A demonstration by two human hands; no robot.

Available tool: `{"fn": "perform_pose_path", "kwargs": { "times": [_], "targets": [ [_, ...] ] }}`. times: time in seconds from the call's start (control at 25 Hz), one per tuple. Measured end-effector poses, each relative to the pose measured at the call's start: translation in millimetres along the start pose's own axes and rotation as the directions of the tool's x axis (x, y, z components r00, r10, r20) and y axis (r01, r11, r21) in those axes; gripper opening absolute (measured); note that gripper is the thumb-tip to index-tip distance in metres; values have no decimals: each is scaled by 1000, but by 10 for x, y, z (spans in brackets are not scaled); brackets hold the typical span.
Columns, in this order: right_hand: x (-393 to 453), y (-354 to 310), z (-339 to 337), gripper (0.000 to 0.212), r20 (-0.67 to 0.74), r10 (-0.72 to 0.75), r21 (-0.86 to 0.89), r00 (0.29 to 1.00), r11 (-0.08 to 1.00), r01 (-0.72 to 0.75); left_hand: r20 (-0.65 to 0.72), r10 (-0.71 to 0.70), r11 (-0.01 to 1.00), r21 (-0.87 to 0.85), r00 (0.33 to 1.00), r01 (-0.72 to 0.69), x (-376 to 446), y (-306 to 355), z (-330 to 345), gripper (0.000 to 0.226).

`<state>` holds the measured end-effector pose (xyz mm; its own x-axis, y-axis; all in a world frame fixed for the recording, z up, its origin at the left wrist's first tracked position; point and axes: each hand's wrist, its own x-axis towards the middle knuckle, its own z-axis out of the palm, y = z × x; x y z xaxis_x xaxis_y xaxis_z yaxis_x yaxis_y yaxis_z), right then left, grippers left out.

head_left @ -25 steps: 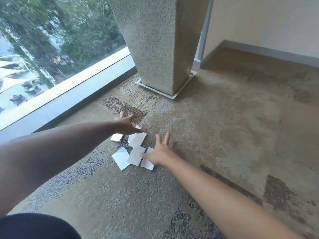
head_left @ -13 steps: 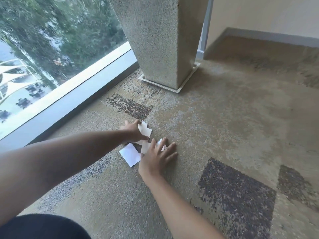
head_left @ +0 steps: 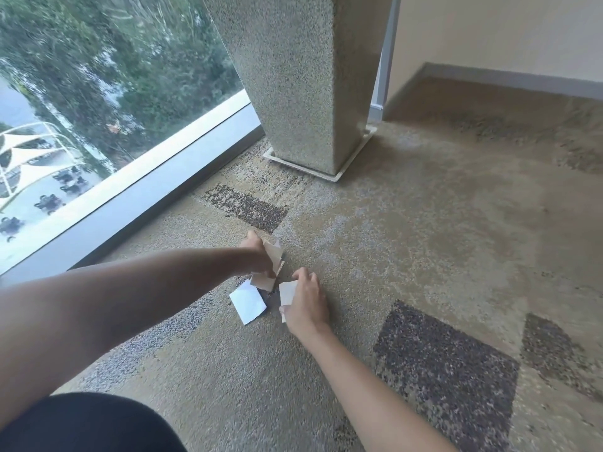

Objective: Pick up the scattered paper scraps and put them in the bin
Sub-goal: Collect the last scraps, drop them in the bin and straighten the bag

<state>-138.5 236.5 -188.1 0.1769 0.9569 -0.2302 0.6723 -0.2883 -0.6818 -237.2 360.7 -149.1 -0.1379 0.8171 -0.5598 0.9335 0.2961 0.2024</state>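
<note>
**Two handfuls of scraps, one sheet left on the carpet**

Several paper scraps are being gathered on the patterned carpet [head_left: 424, 249], in the part nearest the window sill [head_left: 156, 187] and short of the speckled column [head_left: 306, 93]. A bunch of scraps [head_left: 273, 256] is held in the left hand [head_left: 259, 256], the fingers curled round it; some pieces stick up above the hand and others hang below it, so the hold looks loose. A single scrap [head_left: 287, 292] is pinched by the right hand [head_left: 308, 305], thumb against curled fingers, with the hand resting low over the carpet. One white scrap [head_left: 248, 301] lies flat on the carpet just beside both hands, gripped by neither. Whether further small pieces lie under the hands cannot be told.

No bin is seen in the view, so a carry of unknown length is to be expected.

The chief risk is judged to be a dropped piece: the left bunch is uneven, and the lower pieces could slip out if the hand is opened to take more. The flat white scrap could be hard to lift, since thin paper lying close on carpet pile gives no edge to catch; it may be pushed along or creased rather than raised. If that scrap is reached for with an already full hand, pieces held there could be let fall. A scrap could also be overlooked beneath a wrist and left behind.
</note>
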Motion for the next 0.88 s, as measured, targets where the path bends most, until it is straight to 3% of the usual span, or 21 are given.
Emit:
{"fn": "perform_pose_path", "kwargs": {
  "times": [0.2,0.36,0.48,0.6,0.72,0.88],
  "targets": [
    [80,216,-199,52,165,-14,141,986,990,-10,165,88,992,79,982,-102,72,-96,-136,63],
    [223,353,-228,31,312,20,334,950,933,-130,235,209,956,154,949,-249,93,-163,-518,61],
    [291,477,-208,16,356,3,541,934,815,-209,380,256,822,399,889,-407,-94,-256,-585,54],
    [293,519,-231,14,389,-39,727,921,627,-280,487,287,681,502,825,-533,-223,-391,-343,40],
    [304,533,-231,17,384,-52,743,922,610,-275,516,410,530,537,752,-657,-313,-475,-160,35],
    [300,521,-214,18,366,-38,737,930,621,-265,477,545,398,577,689,-714,-357,-536,9,43]
  ]
}}
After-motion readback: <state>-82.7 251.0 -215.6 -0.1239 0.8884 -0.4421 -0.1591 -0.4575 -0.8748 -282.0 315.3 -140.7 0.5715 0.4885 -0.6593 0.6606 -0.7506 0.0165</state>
